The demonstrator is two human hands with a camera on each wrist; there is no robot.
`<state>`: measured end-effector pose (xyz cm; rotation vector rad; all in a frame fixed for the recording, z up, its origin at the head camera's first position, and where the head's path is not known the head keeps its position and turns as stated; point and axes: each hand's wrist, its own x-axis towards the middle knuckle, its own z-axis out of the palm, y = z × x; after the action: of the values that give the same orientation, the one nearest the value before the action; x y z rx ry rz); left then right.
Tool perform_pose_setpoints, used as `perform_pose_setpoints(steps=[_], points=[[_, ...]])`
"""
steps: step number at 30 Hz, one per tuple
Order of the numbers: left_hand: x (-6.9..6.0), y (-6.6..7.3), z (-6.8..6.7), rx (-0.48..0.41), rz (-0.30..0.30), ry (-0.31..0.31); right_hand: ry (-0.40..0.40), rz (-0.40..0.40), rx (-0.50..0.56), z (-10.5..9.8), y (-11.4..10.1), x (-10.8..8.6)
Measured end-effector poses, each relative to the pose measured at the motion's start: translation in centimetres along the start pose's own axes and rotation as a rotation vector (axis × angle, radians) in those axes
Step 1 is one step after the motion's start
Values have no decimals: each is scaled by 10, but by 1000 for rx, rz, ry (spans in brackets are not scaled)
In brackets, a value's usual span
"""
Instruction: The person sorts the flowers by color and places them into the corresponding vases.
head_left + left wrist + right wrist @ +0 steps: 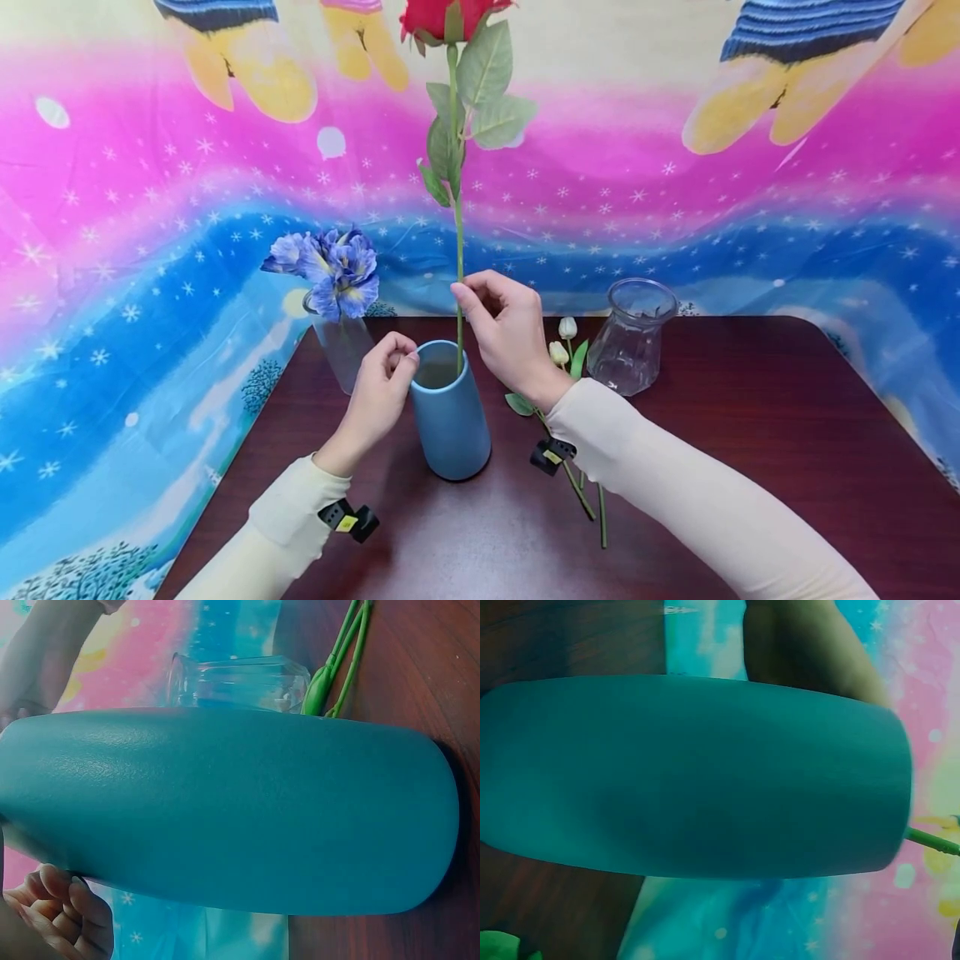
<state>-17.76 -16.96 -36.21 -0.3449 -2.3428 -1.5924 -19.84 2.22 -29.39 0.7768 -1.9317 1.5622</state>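
A tall red rose (452, 18) stands upright, its green stem (460, 242) reaching into the mouth of a blue vase (452, 433). My right hand (510, 329) pinches that stem a little above the rim. On the vase's left side, my left hand (381, 390) pinches the rim between thumb and fingers. The vase (225, 810) fills most of the left wrist view, with curled left fingers (71, 904) at its upper edge. In the right wrist view the stem (934, 841) enters the vase top; its lower end is hidden inside.
Blue irises (341, 271) stand in a clear vase (341, 350) at the back left. A clear glass vase (630, 342) is at the back right. White tulips (558, 352) lie on the dark table (750, 450), partly behind my right wrist. A colourful cloth hangs behind.
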Motion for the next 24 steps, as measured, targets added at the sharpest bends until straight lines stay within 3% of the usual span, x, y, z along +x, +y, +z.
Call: perform_pose_setpoints(steps=[13, 24], points=[[0, 0, 1, -17, 2, -1, -53, 129, -29, 5, 17, -20], [0, -1, 1, -13, 4, 3, -73, 176, -28, 7, 27, -30]])
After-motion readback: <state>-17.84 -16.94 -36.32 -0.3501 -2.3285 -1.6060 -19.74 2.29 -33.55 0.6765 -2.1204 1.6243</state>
